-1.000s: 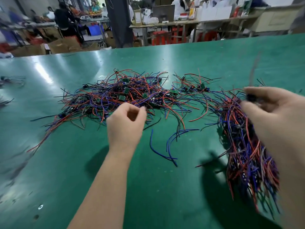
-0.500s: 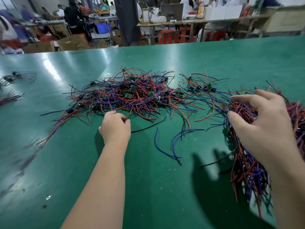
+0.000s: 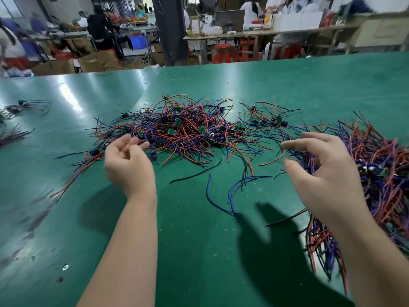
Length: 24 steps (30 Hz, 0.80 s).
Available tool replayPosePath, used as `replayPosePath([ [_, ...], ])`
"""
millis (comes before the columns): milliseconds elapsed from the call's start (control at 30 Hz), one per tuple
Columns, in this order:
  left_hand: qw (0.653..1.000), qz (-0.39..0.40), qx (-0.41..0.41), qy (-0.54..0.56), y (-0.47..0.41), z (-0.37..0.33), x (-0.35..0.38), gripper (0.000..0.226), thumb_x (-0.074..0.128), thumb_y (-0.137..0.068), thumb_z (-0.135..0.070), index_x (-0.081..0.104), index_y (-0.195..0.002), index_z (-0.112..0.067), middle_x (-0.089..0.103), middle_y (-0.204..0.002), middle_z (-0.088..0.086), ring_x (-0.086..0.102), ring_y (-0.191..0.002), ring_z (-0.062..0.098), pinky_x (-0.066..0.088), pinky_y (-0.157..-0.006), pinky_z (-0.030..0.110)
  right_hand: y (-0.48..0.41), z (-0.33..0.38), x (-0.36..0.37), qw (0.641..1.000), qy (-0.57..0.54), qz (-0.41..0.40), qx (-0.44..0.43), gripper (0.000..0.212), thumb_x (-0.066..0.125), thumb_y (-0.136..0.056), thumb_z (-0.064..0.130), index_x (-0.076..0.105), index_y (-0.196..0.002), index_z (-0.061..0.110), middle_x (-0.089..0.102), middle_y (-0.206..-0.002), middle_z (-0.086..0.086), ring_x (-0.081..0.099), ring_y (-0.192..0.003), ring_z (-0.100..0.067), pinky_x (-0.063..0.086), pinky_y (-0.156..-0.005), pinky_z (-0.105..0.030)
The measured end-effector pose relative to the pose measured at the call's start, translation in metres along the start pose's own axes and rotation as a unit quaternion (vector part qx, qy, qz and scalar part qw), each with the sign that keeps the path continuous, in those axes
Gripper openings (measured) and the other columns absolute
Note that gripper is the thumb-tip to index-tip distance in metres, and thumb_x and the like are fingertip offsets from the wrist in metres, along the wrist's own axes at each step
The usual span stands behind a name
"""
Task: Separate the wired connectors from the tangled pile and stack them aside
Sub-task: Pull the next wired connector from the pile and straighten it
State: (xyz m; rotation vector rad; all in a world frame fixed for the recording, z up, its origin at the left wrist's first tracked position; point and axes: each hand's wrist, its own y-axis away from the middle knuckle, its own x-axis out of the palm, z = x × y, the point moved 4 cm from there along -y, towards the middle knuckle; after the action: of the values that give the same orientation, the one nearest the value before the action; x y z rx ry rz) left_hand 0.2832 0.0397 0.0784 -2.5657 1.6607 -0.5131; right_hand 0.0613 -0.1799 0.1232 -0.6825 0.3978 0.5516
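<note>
A tangled pile [image 3: 183,131] of red, blue and black wires with small green boards and black connectors lies on the green table [image 3: 199,251]. A denser stack of wired connectors [image 3: 380,165] lies at the right. My left hand [image 3: 127,160] hovers at the pile's near left edge, fingers loosely curled, holding nothing. My right hand [image 3: 321,171] hangs beside the right stack with fingers spread and relaxed, empty. Loose blue wires [image 3: 232,191] and a black wire [image 3: 195,171] lie between the hands.
A few wire bundles [image 3: 15,120] lie at the table's far left. Beyond the far table edge are cardboard boxes [image 3: 93,62], benches, red stools and several people.
My left hand has lifted from the pile's edge and uncurled. My right hand has come off the right stack and moved left, fingers spread.
</note>
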Motion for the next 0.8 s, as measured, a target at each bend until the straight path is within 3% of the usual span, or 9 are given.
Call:
replayPosePath([
  [67,0.998,0.017,0.022,0.062,0.005,-0.021,0.000,0.027,0.041,-0.077,0.005,0.060,-0.087,-0.011,0.067,-0.077,0.004,0.067,-0.056,0.013,0.051,-0.059,0.024,0.001,0.001,0.003,1.000,-0.027,0.005,0.004,0.022,0.066,-0.081,0.009,0.071,-0.094,0.026,0.058,-0.108,0.003,0.053,-0.101,-0.005,0.040,-0.094,-0.024],
  [133,0.978,0.109,-0.029,0.178,0.013,-0.035,0.006,0.028,0.042,-0.075,0.007,0.064,-0.082,-0.010,0.065,-0.071,0.007,0.060,-0.051,0.014,0.047,-0.054,0.021,0.003,0.002,0.009,0.995,-0.089,0.040,0.029,0.025,0.065,-0.082,0.005,0.071,-0.086,0.029,0.067,-0.092,0.005,0.061,-0.084,-0.007,0.048,-0.078,-0.022],
  [233,0.879,0.309,-0.173,0.319,0.040,-0.046,0.026,0.042,0.038,-0.077,0.008,0.074,-0.073,-0.014,0.066,-0.065,0.004,0.053,-0.049,0.010,0.045,-0.055,0.019,0.009,0.005,0.024,0.958,-0.229,0.137,0.106,0.026,0.064,-0.084,-0.002,0.072,-0.084,0.023,0.074,-0.079,0.004,0.066,-0.072,-0.008,0.050,-0.066,-0.015],
  [333,0.823,0.425,-0.213,0.310,0.071,-0.049,0.038,0.038,0.043,-0.070,0.007,0.075,-0.073,-0.014,0.064,-0.063,0.003,0.049,-0.043,0.008,0.044,-0.055,0.020,0.015,0.009,0.037,0.880,-0.384,0.215,0.175,0.024,0.064,-0.081,-0.001,0.069,-0.100,0.013,0.075,-0.087,-0.004,0.068,-0.071,-0.010,0.049,-0.065,-0.014],
  [467,0.785,0.517,-0.208,0.271,0.094,-0.047,0.044,0.040,0.041,-0.067,0.007,0.075,-0.074,-0.013,0.064,-0.063,0.004,0.047,-0.038,0.009,0.047,-0.053,0.021,0.016,0.016,0.039,0.801,-0.513,0.228,0.210,0.054,0.069,-0.062,0.020,0.061,-0.115,0.013,0.073,-0.094,-0.010,0.067,-0.068,-0.014,0.050,-0.061,-0.017],
  [633,0.741,0.600,-0.206,0.218,0.100,-0.042,0.045,0.041,0.043,-0.067,0.008,0.075,-0.078,-0.014,0.066,-0.065,0.003,0.048,-0.038,0.009,0.044,-0.051,0.021,0.011,0.012,0.037,0.763,-0.575,0.174,0.240,0.023,0.062,-0.070,0.018,0.068,-0.092,0.014,0.067,-0.070,-0.003,0.062,-0.057,-0.010,0.050,-0.055,-0.014],
  [700,0.758,0.604,-0.192,0.156,0.099,-0.037,0.046,0.039,0.046,-0.069,0.008,0.076,-0.077,-0.016,0.069,-0.069,0.003,0.051,-0.040,0.010,0.046,-0.049,0.021,0.009,0.009,0.034,0.766,-0.584,0.139,0.232,0.011,0.060,-0.073,0.017,0.070,-0.078,0.015,0.064,-0.063,-0.002,0.060,-0.054,-0.010,0.050,-0.055,-0.015],
  [733,0.786,0.585,-0.172,0.105,0.096,-0.033,0.047,0.037,0.049,-0.073,0.009,0.075,-0.077,-0.017,0.070,-0.073,0.003,0.053,-0.041,0.011,0.047,-0.049,0.022,0.007,0.008,0.032,0.777,-0.581,0.116,0.213,0.010,0.060,-0.073,0.018,0.070,-0.074,0.016,0.064,-0.062,-0.001,0.060,-0.054,-0.010,0.051,-0.056,-0.016],
  [800,0.861,0.500,-0.081,-0.041,0.081,-0.023,0.044,0.033,0.052,-0.084,0.005,0.072,-0.079,-0.020,0.072,-0.079,0.002,0.057,-0.045,0.013,0.051,-0.055,0.026,0.003,0.005,0.022,0.844,-0.514,0.073,0.131,0.011,0.062,-0.076,0.016,0.072,-0.073,0.019,0.067,-0.064,0.000,0.063,-0.059,-0.011,0.051,-0.060,-0.017],
])
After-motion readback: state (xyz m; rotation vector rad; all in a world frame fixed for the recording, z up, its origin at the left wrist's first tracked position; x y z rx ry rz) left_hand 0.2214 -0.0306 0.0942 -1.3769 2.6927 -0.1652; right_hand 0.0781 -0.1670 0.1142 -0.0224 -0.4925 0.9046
